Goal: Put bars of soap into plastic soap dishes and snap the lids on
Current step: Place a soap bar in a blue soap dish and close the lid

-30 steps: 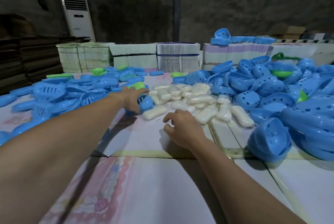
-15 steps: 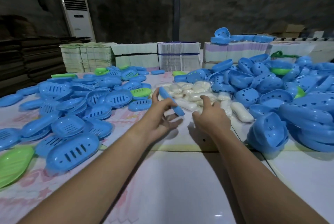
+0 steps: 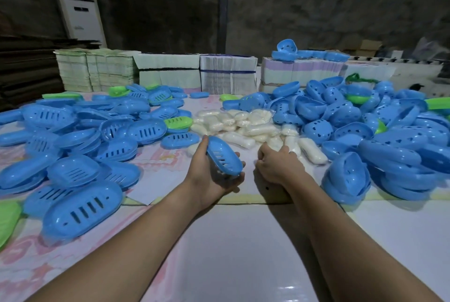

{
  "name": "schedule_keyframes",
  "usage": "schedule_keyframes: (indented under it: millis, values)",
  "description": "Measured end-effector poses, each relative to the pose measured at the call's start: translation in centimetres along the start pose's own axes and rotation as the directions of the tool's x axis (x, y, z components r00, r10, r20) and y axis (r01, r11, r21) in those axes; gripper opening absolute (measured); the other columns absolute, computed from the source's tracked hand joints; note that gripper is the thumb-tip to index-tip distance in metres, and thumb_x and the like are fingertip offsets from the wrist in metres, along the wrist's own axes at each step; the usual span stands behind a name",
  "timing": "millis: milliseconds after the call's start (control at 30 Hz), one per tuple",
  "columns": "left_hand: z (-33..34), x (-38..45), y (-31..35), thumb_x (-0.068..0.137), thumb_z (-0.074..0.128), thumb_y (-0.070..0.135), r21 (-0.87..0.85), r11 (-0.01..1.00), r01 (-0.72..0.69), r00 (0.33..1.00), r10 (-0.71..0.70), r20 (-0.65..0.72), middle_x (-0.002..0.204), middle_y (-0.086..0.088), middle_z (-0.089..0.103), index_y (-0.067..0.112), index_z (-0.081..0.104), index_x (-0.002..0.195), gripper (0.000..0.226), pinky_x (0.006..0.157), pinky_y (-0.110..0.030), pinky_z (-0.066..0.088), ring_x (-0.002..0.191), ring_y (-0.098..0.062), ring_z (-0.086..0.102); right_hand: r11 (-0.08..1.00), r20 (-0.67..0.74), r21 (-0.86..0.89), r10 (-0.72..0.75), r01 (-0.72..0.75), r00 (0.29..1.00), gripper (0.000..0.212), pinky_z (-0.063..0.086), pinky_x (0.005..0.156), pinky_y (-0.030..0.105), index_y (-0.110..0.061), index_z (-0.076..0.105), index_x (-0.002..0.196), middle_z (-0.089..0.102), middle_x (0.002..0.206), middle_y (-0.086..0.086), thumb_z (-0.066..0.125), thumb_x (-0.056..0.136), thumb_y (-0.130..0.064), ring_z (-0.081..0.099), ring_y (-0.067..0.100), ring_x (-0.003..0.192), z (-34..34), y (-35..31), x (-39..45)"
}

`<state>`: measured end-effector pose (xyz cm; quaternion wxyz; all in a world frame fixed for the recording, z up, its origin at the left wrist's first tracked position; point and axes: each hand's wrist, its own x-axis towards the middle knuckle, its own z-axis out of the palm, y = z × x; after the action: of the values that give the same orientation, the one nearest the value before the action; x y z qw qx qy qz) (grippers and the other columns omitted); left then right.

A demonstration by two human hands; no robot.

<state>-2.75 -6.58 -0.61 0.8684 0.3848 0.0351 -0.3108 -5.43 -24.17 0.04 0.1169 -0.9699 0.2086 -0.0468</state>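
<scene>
My left hand point(image 3: 209, 177) holds a blue slotted soap dish point(image 3: 225, 155) tilted on edge above the table, thumb on its far end and fingers under it. My right hand point(image 3: 277, 162) lies knuckles up beside it, fingers curled at the near edge of the pile of wrapped white soap bars point(image 3: 246, 128); whether it grips a bar is hidden. Flat blue slotted dishes point(image 3: 82, 209) are heaped on the left. Deeper blue lids with round holes point(image 3: 348, 177) are heaped on the right.
A few green dishes point(image 3: 177, 122) lie among the blue ones. Bundled stacks of flat cartons point(image 3: 227, 77) line the back of the table point(image 3: 231, 253). A standing air conditioner point(image 3: 79, 9) is at the back left wall.
My left hand picked a blue dish from the left heap and brought it to the middle, turning its slotted face into view. My right hand has reached forward to the soap pile.
</scene>
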Motion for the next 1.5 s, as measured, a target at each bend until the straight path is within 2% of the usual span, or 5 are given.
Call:
schedule_keyframes:
  millis: [367, 500, 767, 1200, 1500]
  values:
    - [0.9, -0.5, -0.3, 0.095, 0.041, 0.070, -0.009, 1.000, 0.012, 1.000, -0.012, -0.006, 0.106, -0.020, 0.071, 0.011, 0.060, 0.126, 0.069, 0.067, -0.046, 0.061, 0.088, -0.036, 0.067, 0.732, -0.316, 0.542, -0.278, 0.413, 0.907, 0.008, 0.039, 0.079, 0.029, -0.038, 0.051, 0.103, 0.056, 0.106, 0.006, 0.046, 0.097, -0.035, 0.051, 0.019, 0.098, -1.1, -0.5, -3.3]
    - [1.3, -0.9, -0.6, 0.099, 0.034, 0.068, 0.024, 1.000, -0.013, 0.999, 0.012, 0.047, 0.114, -0.020, 0.071, 0.013, 0.063, 0.130, 0.069, 0.085, -0.045, 0.057, 0.105, -0.033, 0.067, 0.720, -0.327, 0.457, -0.409, 0.522, 0.852, 0.028, 0.036, 0.085, 0.032, -0.034, 0.056, 0.117, 0.051, 0.098, 0.002, 0.042, 0.094, -0.044, 0.047, 0.022, 0.100, -0.9, -2.8, -4.7]
    - [1.1, -0.9, -0.7, 0.098, 0.041, 0.066, -0.051, 0.999, 0.010, 0.997, -0.006, 0.079, 0.099, -0.015, 0.077, 0.016, 0.068, 0.123, 0.063, 0.068, -0.039, 0.063, 0.085, -0.030, 0.077, 0.788, -0.331, 0.331, -0.418, 0.519, 0.846, 0.043, 0.032, 0.099, 0.035, -0.035, 0.046, 0.141, 0.057, 0.122, -0.006, 0.048, 0.098, -0.039, 0.037, 0.020, 0.113, 0.1, -3.1, -5.1]
    - [1.3, -1.2, -0.7, 0.099, 0.039, 0.065, -0.054, 0.998, 0.027, 0.992, -0.020, 0.122, 0.103, -0.020, 0.076, 0.012, 0.065, 0.122, 0.063, 0.069, -0.047, 0.063, 0.083, -0.034, 0.076, 0.701, -0.369, 0.471, -0.395, 0.535, 0.841, 0.031, 0.032, 0.098, 0.021, -0.024, 0.067, 0.123, 0.051, 0.117, -0.002, 0.060, 0.093, -0.031, 0.045, 0.007, 0.109, -0.3, -2.1, -4.0]
    - [0.8, -0.8, -0.5, 0.096, 0.029, 0.074, 0.088, 0.994, 0.068, 0.997, -0.071, 0.024, 0.108, -0.024, 0.074, -0.001, 0.063, 0.121, 0.086, 0.094, -0.048, 0.047, 0.098, -0.034, 0.070, 0.979, -0.311, 0.028, 0.200, -0.202, 0.929, 0.057, 0.028, 0.106, 0.052, -0.027, 0.033, 0.145, 0.034, 0.145, 0.013, 0.049, 0.091, -0.041, 0.030, 0.039, 0.132, -4.8, 4.6, 3.9]
